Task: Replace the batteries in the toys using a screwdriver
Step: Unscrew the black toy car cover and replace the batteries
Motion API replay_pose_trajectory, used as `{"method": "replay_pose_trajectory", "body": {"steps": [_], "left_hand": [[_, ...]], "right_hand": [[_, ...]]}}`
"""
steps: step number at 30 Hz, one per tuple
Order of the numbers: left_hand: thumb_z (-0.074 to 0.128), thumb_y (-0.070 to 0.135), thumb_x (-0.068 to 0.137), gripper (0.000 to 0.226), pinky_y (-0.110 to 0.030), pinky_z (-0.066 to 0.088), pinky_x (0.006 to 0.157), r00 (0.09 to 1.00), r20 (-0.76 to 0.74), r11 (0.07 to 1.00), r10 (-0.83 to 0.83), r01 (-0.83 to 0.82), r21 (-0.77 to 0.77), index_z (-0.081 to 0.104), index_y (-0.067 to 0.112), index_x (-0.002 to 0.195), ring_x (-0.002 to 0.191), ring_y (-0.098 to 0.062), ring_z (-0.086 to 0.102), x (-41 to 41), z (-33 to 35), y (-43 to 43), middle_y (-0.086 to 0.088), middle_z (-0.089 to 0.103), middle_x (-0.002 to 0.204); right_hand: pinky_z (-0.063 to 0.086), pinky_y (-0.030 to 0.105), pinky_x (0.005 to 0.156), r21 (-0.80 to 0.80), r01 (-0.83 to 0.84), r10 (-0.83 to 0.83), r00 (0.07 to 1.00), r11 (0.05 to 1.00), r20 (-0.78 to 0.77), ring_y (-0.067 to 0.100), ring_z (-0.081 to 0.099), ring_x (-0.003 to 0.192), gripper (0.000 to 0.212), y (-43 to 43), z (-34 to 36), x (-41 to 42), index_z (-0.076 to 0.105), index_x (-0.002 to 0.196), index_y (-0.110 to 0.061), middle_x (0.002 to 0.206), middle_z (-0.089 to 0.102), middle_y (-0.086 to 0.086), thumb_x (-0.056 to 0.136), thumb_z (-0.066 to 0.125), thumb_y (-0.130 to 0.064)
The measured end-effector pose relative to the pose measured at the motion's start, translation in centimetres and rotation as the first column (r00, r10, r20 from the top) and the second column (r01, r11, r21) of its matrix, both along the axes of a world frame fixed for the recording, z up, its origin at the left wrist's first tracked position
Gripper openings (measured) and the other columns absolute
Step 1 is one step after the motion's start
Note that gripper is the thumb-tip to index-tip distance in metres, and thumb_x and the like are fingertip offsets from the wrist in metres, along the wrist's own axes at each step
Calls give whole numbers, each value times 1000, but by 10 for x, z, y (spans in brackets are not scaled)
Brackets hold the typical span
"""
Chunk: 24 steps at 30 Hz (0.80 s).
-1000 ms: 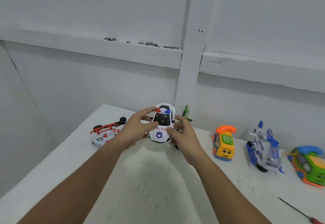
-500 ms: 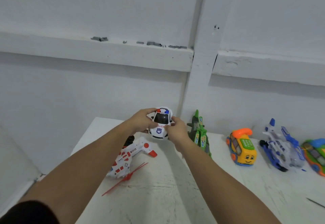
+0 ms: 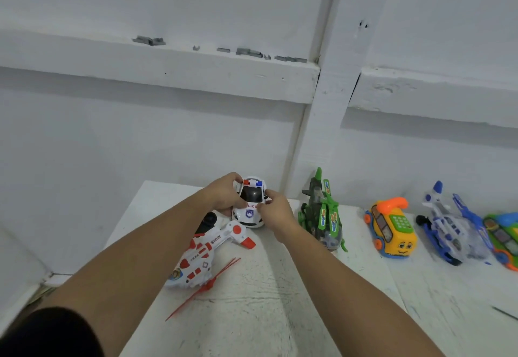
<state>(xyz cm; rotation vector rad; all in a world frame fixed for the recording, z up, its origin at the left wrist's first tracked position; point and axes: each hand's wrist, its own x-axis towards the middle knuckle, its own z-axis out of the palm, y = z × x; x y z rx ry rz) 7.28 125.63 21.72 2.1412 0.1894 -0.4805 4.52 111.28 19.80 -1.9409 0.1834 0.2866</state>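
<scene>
Two hands close on the police car point(image 3: 250, 205) from either side. The left hand point(image 3: 224, 197) has its fingers curled round the car's left flank and over the back of the roof, and the right hand point(image 3: 276, 211) pinches the right flank between thumb and bent fingers near the door. The car is upright at the far left of the table point(image 3: 280, 314), close to the wall point(image 3: 168, 146), with its light bar up and its bonnet toward the person. Its long axis therefore runs from the person to the wall, between the two palms; whether the wheels touch the tabletop I cannot tell. That upright pose is what the next move hangs on, I judge: any battery hatch is likely underneath, facing down and hidden, so the car would have to be rolled over before a tool can reach it. The screwdriver point(image 3: 506, 312) shows only as a dark shaft at the right edge, well apart from the car and on the right hand's side, so that hand is the natural one to fetch it. The red-and-white helicopter point(image 3: 204, 253) lies just beside the car, and the green helicopter point(image 3: 322, 216), yellow phone car point(image 3: 391, 230) and blue helicopter point(image 3: 451, 230) stand along the wall to the right.
</scene>
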Motion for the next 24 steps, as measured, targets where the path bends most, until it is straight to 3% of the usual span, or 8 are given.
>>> {"method": "replay_pose_trajectory", "body": {"steps": [5, 9, 12, 14, 15, 18, 21, 24], "left_hand": [[72, 2, 83, 66, -33, 61, 65, 1000, -9, 1000, 2, -2, -8, 41, 25, 137, 88, -25, 70, -1, -1, 3, -12, 62, 116], [73, 12, 85, 65, -31, 58, 63, 1000, 6, 999, -19, 19, 37, 41, 30, 138, 84, -22, 70, -8, -1, 8, -10, 64, 117], [72, 18, 86, 64, -26, 50, 63, 999, 29, 998, -27, 26, 60, 42, 31, 141, 90, -22, 65, -16, 3, 12, -9, 56, 129], [73, 25, 86, 64, -28, 49, 73, 997, 71, 995, -38, 31, 96, 42, 33, 141, 101, -23, 60, -23, 5, 15, -5, 49, 139], [73, 29, 85, 63, -28, 48, 75, 995, 92, 994, -33, 23, 108, 43, 33, 140, 104, -23, 58, -28, 7, 18, -2, 47, 140], [75, 37, 82, 52, -28, 47, 76, 993, 116, 990, -25, 8, 144, 52, 31, 128, 100, -17, 58, -47, 13, 31, 1, 53, 129], [76, 43, 80, 46, -34, 51, 88, 998, 54, 984, -30, 20, 177, 56, 30, 119, 95, -18, 63, -71, 16, 47, 1, 60, 112], [75, 47, 80, 43, -33, 53, 80, 1000, 30, 982, 4, -9, 186, 58, 32, 116, 85, -17, 66, -93, 15, 61, 3, 63, 101]], "right_hand": [[56, 29, 79, 10, -22, 22, 999, 1000, 32, 22, 65, 101, 41, -3, -5, -6, 53, 133, -21, 111, 67, 5, 96, 46, -4], [54, 30, 85, 4, -38, 37, 998, 999, 51, 21, 63, 106, 42, -3, -6, -11, 47, 139, -22, 126, 63, 5, 99, 45, -9], [49, 30, 89, -2, -30, 30, 996, 1000, 88, 18, 58, 107, 50, -6, -3, -18, 37, 147, -22, 136, 56, 7, 100, 46, -9], [45, 22, 82, -22, -35, 37, 992, 999, 119, 13, 56, 103, 53, -7, -1, -24, 32, 150, -22, 140, 52, 7, 100, 46, -10], [44, 16, 74, -45, -36, 42, 990, 998, 138, 7, 56, 93, 54, -7, -1, -27, 31, 150, -21, 138, 53, 6, 100, 47, -10], [36, 8, 54, -115, 3, 22, 975, 993, 222, -2, 48, 69, 52, -4, -5, -35, 36, 144, -20, 130, 57, 9, 96, 53, -11], [38, 16, 73, -167, 41, 8, 959, 985, 284, 9, 49, 88, 49, 1, -11, -47, 40, 139, -22, 135, 41, 13, 94, 58, -17], [34, 25, 92, -206, 40, 29, 946, 978, 322, 25, 36, 124, 47, 11, -19, -64, 43, 134, -24, 136, 31, 12, 91, 61, -20]]}}
